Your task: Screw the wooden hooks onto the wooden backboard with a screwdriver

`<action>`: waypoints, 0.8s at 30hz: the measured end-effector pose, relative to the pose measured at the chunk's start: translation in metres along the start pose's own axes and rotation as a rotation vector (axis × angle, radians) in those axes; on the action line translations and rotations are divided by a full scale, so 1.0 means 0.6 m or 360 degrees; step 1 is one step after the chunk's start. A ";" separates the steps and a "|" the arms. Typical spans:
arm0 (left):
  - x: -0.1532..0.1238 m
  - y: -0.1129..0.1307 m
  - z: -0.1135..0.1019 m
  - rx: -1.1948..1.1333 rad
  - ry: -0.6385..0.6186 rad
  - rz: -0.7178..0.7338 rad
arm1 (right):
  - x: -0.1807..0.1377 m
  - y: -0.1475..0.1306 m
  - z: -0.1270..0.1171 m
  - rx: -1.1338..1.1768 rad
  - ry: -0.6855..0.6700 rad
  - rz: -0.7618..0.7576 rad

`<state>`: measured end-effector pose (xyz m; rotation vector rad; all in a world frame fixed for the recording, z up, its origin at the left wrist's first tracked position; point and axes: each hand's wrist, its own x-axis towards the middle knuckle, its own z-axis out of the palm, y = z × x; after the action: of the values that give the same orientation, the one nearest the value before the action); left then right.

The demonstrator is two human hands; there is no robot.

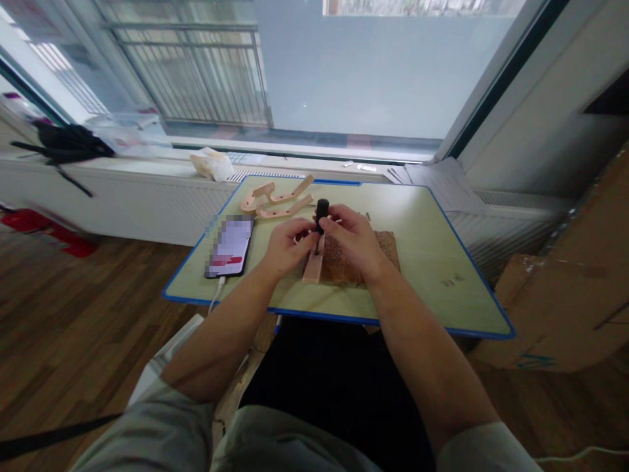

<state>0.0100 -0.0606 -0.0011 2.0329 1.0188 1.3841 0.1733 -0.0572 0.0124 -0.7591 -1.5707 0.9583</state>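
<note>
Upright over the small table stands a black-handled screwdriver (322, 213), its dark shaft pointing down at a pale wooden strip (313, 270). My right hand (354, 237) is closed around the handle, thumb on the near side. From the other side, my left hand (289, 248) pinches low on the screwdriver, by the shaft; its fingertips are partly hidden. The strip lies along the left edge of a rough brown board (344, 265), which is partly covered by my right hand. Where the tip meets the wood is too small to make out.
Curved pale wooden pieces with holes (278, 202) lie at the table's back left. A phone (230, 246) on a white cable rests near the left edge. Blue trim edges the table (427, 262). A window sill is behind, a cardboard box (555, 295) to the right.
</note>
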 end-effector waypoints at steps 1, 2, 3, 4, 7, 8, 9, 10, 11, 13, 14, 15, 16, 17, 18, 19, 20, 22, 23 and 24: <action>-0.001 0.000 0.000 0.0003 0.0026 0.0005 | 0.000 0.001 0.000 -0.0035 0.0009 0.0016; -0.001 0.001 0.000 0.0011 0.0069 0.0012 | 0.000 0.001 0.000 -0.0058 0.0021 0.0037; -0.001 0.002 0.001 0.0023 0.0111 0.0018 | 0.000 0.001 0.000 -0.0069 0.0030 0.0061; -0.001 0.004 0.001 0.0038 0.0139 0.0022 | -0.001 0.000 0.000 -0.0072 0.0032 0.0085; 0.000 0.007 0.002 0.0062 0.0112 0.0037 | 0.000 -0.002 0.001 -0.0073 0.0032 0.0102; 0.001 0.008 0.001 0.0065 0.0090 0.0045 | 0.000 -0.003 0.001 -0.0065 0.0033 0.0082; 0.001 0.007 0.001 0.0066 0.0079 0.0054 | 0.000 -0.003 0.001 -0.0054 0.0033 0.0050; 0.002 0.006 0.000 0.0067 0.0069 0.0063 | 0.000 -0.002 0.001 -0.0043 0.0029 0.0011; 0.002 0.005 -0.001 0.0066 0.0057 0.0073 | 0.001 -0.001 0.000 -0.0039 0.0023 -0.0026; 0.002 0.001 -0.002 0.0054 0.0035 0.0084 | 0.001 0.001 -0.001 -0.0061 0.0009 -0.0075; 0.002 0.000 -0.003 0.0043 0.0032 0.0081 | 0.002 0.001 -0.001 -0.0082 0.0011 -0.0086; 0.001 -0.001 -0.003 0.0032 0.0039 0.0071 | 0.002 0.002 -0.002 -0.0102 0.0014 -0.0090; 0.000 -0.001 -0.002 0.0028 0.0059 0.0057 | 0.002 0.002 -0.002 -0.0114 0.0021 -0.0089; 0.000 0.000 -0.002 0.0033 0.0086 0.0042 | 0.002 0.001 -0.002 -0.0121 0.0026 -0.0083; 0.000 0.001 -0.001 0.0050 0.0111 0.0028 | 0.002 0.001 -0.001 -0.0124 0.0029 -0.0075; -0.001 0.002 0.000 0.0075 0.0132 0.0018 | 0.001 0.000 -0.001 -0.0125 0.0030 -0.0063; -0.001 0.003 0.000 0.0101 0.0148 0.0013 | 0.001 -0.001 -0.001 -0.0125 0.0030 -0.0048; 0.000 0.004 0.001 0.0142 0.0152 0.0008 | 0.001 -0.003 0.000 -0.0103 0.0024 -0.0029; 0.000 0.004 0.001 0.0150 0.0138 0.0002 | 0.001 -0.003 0.000 -0.0085 0.0019 -0.0029; 0.001 0.004 0.000 0.0149 0.0117 -0.0005 | 0.001 -0.003 0.000 -0.0069 0.0016 -0.0038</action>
<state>0.0110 -0.0618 0.0009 2.0596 1.1375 1.4438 0.1732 -0.0575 0.0143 -0.7722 -1.5927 0.9043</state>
